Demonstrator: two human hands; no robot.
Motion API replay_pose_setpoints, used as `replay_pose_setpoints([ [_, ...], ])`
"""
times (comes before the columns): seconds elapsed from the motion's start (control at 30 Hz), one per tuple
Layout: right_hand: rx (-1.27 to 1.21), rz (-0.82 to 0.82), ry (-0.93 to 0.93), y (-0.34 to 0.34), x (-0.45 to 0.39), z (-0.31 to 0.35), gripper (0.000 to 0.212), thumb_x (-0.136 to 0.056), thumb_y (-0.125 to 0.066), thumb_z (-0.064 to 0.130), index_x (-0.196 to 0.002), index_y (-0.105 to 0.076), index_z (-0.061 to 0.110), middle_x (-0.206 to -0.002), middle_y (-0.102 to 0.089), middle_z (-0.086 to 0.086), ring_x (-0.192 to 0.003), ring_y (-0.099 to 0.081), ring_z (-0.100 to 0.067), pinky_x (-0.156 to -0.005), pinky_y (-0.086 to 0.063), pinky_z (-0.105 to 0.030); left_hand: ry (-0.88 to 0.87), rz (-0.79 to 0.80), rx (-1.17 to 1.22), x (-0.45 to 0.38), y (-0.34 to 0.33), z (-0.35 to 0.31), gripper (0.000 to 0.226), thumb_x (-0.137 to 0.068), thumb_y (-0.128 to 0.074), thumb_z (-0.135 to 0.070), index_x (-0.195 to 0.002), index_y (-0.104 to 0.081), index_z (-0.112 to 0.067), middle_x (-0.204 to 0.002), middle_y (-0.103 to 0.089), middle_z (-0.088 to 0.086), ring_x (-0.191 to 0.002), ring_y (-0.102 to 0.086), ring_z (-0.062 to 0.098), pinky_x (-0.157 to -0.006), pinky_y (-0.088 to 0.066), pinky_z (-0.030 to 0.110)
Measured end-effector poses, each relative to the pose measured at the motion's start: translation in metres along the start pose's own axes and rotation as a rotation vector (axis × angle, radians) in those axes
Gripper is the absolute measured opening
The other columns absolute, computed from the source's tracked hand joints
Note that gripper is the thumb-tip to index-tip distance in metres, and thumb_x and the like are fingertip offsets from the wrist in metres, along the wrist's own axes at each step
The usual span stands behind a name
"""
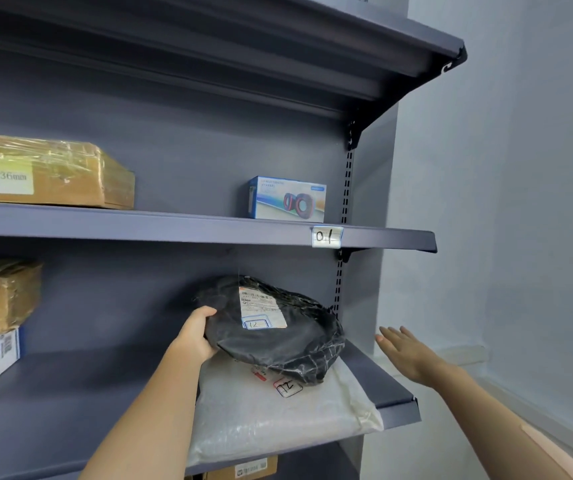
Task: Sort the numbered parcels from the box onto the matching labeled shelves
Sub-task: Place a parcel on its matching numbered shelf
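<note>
With our left hand [193,336] gripping the black parcel [271,332] mid-frame and right hand [404,351] open, we'd slide it fully onto the white parcel [278,414].

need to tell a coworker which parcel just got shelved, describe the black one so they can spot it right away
Find the dark grey shelf tagged 01; drop to the shelf below, right end. There the black parcel lies on a white bubble mailer, gripped by the left hand. It is the only black, crinkled, rounded bag there, with a white label hand-marked 12.
</note>
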State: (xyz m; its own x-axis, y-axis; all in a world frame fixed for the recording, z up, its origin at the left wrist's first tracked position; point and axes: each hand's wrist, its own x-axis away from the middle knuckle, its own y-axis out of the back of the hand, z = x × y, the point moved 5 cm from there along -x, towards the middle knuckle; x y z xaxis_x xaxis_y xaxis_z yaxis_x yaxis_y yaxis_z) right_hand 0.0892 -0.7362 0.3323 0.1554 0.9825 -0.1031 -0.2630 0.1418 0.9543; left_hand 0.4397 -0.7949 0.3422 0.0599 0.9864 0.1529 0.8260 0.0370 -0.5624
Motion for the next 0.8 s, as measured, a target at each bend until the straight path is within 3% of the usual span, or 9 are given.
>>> replay_pose_setpoints([
  [0.13, 0.019, -0.012, -0.021, -0.002, -0.003, -0.012, 0.059, -0.101, -0.009, 0.046, -0.152, -0.011, 0.017, -0.16, -0.007, 0.002, -0.148, 0.003, -0.016, -0.12, -0.004, -0.041, 0.018, -0.06, 0.048, -0.015, 0.003, 0.002, 0.024, -0.097, -0.041, -0.014, -0.108, -0.055, 0.002, -0.087, -0.06, 0.019, -0.075, -0.056, 0.029, -0.087, -0.043, 0.04],
  [0.27, 0.033, -0.024, -0.051, -0.001, -0.003, -0.02, 0.06, -0.101, -0.009, 0.047, -0.152, -0.012, 0.017, -0.16, -0.008, 0.002, -0.148, 0.002, -0.016, -0.12, -0.004, -0.041, 0.015, -0.136, 0.073, -0.031, 0.011, 0.001, 0.04, -0.095, -0.044, -0.01, -0.134, -0.047, -0.003, -0.128, -0.056, 0.016, -0.094, -0.061, 0.03, -0.086, -0.046, 0.04],
  [0.33, 0.039, -0.027, -0.062, 0.001, 0.001, -0.022, 0.059, -0.101, -0.009, 0.046, -0.152, -0.011, 0.017, -0.16, -0.008, 0.002, -0.148, 0.002, -0.016, -0.12, -0.004, -0.041, -0.005, -0.136, 0.066, -0.033, 0.008, -0.001, 0.041, -0.095, -0.042, -0.006, -0.135, -0.047, -0.003, -0.126, -0.058, 0.017, -0.085, -0.06, 0.028, -0.084, -0.046, 0.04],
  [0.4, 0.032, -0.027, -0.071, 0.001, 0.004, -0.023, 0.058, -0.101, -0.01, 0.045, -0.152, -0.011, 0.017, -0.16, -0.008, 0.002, -0.148, 0.003, -0.016, -0.12, -0.004, -0.041, -0.023, -0.162, 0.037, -0.036, 0.007, -0.003, 0.04, -0.095, -0.039, -0.004, -0.135, -0.046, -0.004, -0.109, -0.062, 0.015, -0.08, -0.06, 0.027, -0.082, -0.046, 0.039],
  [0.5, 0.033, -0.026, -0.093, 0.0, 0.009, -0.026, 0.057, -0.102, -0.011, 0.044, -0.152, -0.012, 0.017, -0.16, -0.007, 0.003, -0.148, 0.004, -0.017, -0.12, -0.003, -0.04, 0.006, -0.189, -0.003, -0.042, 0.009, -0.003, 0.042, -0.094, -0.039, -0.002, -0.135, -0.046, -0.004, -0.125, -0.059, 0.016, -0.108, -0.059, 0.031, -0.078, -0.047, 0.041],
  [0.6, 0.033, -0.016, -0.109, 0.0, 0.015, -0.028, 0.058, -0.101, -0.011, 0.045, -0.152, -0.012, 0.017, -0.16, -0.007, 0.003, -0.148, 0.004, -0.016, -0.12, -0.002, -0.041, 0.01, -0.211, -0.042, -0.047, 0.012, 0.0, 0.042, -0.093, -0.043, -0.001, -0.134, -0.045, -0.004, -0.131, -0.055, 0.018, -0.116, -0.056, 0.033, -0.079, -0.049, 0.043],
  [0.7, 0.026, -0.02, -0.116, 0.001, 0.024, -0.025, 0.058, -0.102, -0.011, 0.045, -0.152, -0.012, 0.017, -0.16, -0.007, 0.003, -0.148, 0.005, -0.017, -0.12, -0.002, -0.041, -0.09, -0.313, -0.242, -0.042, 0.014, -0.005, 0.049, -0.089, -0.052, 0.0, -0.136, -0.037, -0.002, -0.133, -0.05, 0.02, -0.118, -0.053, 0.036, -0.082, -0.049, 0.047],
  [0.8, 0.033, -0.011, -0.111, 0.001, 0.037, -0.021, 0.057, -0.102, -0.012, 0.044, -0.152, -0.012, 0.017, -0.16, -0.006, 0.002, -0.147, 0.006, -0.017, -0.12, -0.002, -0.04, -0.193, -0.443, -0.689, -0.029, 0.012, -0.013, 0.068, -0.09, -0.055, -0.008, -0.144, -0.016, -0.003, -0.143, -0.032, 0.025, -0.126, -0.042, 0.041, -0.098, -0.042, 0.045],
])
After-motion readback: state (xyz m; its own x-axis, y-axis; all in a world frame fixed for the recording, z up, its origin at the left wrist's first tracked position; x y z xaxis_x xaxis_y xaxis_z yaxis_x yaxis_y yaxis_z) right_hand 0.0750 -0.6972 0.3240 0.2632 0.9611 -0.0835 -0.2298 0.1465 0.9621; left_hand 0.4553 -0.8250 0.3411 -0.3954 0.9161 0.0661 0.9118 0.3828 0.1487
